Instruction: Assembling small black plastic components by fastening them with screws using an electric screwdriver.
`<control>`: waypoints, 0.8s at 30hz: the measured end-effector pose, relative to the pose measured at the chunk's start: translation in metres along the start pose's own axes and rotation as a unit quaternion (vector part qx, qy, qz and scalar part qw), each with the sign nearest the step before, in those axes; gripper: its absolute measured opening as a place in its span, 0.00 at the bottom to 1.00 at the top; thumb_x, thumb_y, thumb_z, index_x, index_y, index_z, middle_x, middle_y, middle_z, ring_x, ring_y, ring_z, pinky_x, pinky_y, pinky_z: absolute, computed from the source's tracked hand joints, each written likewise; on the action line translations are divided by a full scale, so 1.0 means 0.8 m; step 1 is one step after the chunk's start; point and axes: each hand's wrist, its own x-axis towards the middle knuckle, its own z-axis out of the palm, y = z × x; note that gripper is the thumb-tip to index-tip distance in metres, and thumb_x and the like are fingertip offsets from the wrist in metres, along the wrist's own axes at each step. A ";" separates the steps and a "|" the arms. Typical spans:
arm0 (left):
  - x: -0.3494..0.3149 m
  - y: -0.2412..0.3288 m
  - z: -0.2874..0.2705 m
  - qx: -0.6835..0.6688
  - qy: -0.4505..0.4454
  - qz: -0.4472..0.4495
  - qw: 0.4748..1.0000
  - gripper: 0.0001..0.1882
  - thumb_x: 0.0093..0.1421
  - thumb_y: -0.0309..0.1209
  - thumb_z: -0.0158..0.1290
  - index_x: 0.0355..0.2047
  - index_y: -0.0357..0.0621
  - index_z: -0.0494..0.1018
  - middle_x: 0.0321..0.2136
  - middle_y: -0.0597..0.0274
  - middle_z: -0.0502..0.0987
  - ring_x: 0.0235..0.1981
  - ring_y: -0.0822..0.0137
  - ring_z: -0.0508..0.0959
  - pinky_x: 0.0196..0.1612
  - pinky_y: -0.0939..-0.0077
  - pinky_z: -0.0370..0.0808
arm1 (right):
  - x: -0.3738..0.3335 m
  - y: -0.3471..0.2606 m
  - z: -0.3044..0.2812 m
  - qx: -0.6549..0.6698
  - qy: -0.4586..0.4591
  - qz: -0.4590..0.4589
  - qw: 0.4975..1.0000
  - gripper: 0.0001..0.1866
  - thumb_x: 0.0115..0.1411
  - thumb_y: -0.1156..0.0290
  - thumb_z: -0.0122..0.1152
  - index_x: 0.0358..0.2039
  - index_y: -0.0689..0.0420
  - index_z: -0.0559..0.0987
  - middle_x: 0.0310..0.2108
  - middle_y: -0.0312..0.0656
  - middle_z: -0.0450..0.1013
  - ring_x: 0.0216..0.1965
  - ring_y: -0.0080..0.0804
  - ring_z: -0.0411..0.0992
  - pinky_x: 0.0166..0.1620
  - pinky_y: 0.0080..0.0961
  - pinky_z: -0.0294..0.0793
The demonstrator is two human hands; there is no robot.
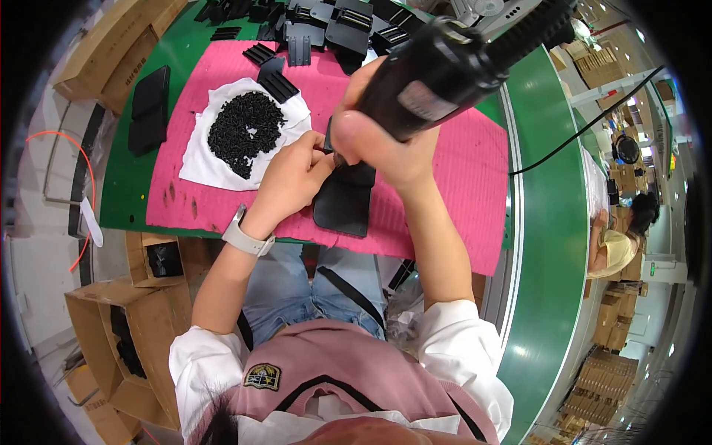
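Note:
My right hand (386, 148) is wrapped round a black electric screwdriver (423, 78), which is tilted with its cable end toward the upper right. Below it, on the pink sheet (452, 193), lies a flat black plastic part (343, 204) with rounded corners. My left hand (297, 174) is closed at the part's upper left edge, its fingertips pressed together beside the screwdriver's lower end. The screwdriver's tip and the top of the part are mostly hidden by my hands. Left of them, a heap of small black pieces (241, 130), perhaps screws, rests on a white cloth (204, 167).
Several black plastic parts (311, 26) are piled at the table's far side. Two more black panels (148, 111) lie at the left edge. A green conveyor belt (545, 259) runs along the right. Cardboard boxes (159, 326) stand at lower left. Another person (623, 241) sits far right.

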 end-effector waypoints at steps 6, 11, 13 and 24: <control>0.001 0.002 -0.002 0.018 0.010 -0.026 0.999 0.19 0.56 0.34 0.54 0.43 0.32 0.67 0.15 0.54 0.72 0.18 0.60 0.75 0.24 0.69 0.68 | 0.003 -0.018 -0.001 0.035 -0.006 0.006 0.999 0.15 0.48 0.81 0.60 0.37 0.63 0.70 0.21 0.40 0.69 0.17 0.25 0.68 0.23 0.22 0.69; -0.031 0.011 -0.001 0.006 0.035 0.064 0.997 0.33 0.51 0.31 0.62 0.55 0.37 0.59 0.19 0.66 0.67 0.20 0.78 0.66 0.25 0.83 0.64 | -0.016 -0.053 -0.079 0.073 0.228 0.066 0.969 0.20 0.59 0.70 0.54 0.50 0.63 0.65 0.20 0.38 0.64 0.16 0.27 0.63 0.21 0.23 0.64; -0.049 0.010 0.000 -0.074 0.030 0.075 0.994 0.35 0.49 0.23 0.60 0.56 0.39 0.57 0.27 0.64 0.68 0.25 0.78 0.67 0.28 0.84 0.65 | -0.039 -0.030 -0.144 -0.024 0.257 0.192 0.947 0.15 0.57 0.71 0.58 0.41 0.64 0.68 0.24 0.38 0.68 0.22 0.28 0.69 0.26 0.23 0.69; -0.079 0.084 0.004 0.041 0.170 0.309 0.935 0.18 0.51 0.15 0.54 0.42 0.36 0.67 0.32 0.51 0.77 0.32 0.57 0.79 0.36 0.73 0.74 | -0.060 -0.089 -0.048 -0.522 -0.231 -0.099 0.815 0.30 0.38 0.64 0.71 0.44 0.55 0.74 0.41 0.46 0.72 0.43 0.45 0.71 0.46 0.37 0.68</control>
